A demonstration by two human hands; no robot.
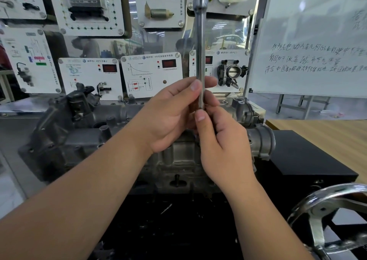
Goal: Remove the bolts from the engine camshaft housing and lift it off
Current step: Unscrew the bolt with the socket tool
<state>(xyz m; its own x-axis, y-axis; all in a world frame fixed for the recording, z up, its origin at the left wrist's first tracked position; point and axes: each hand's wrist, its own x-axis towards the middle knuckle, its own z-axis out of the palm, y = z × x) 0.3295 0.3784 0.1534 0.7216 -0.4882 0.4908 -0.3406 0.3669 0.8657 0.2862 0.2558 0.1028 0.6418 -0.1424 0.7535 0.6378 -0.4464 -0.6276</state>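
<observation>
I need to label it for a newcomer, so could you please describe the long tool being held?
Start at the grey engine block mid-frame. Above it, both hands, left and right, hold a metal extension bar upright. It alone is slim, shiny, reaching the top edge.

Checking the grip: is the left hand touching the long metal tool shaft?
Touching: the head view shows the left hand pinching the upright tool shaft.
</observation>
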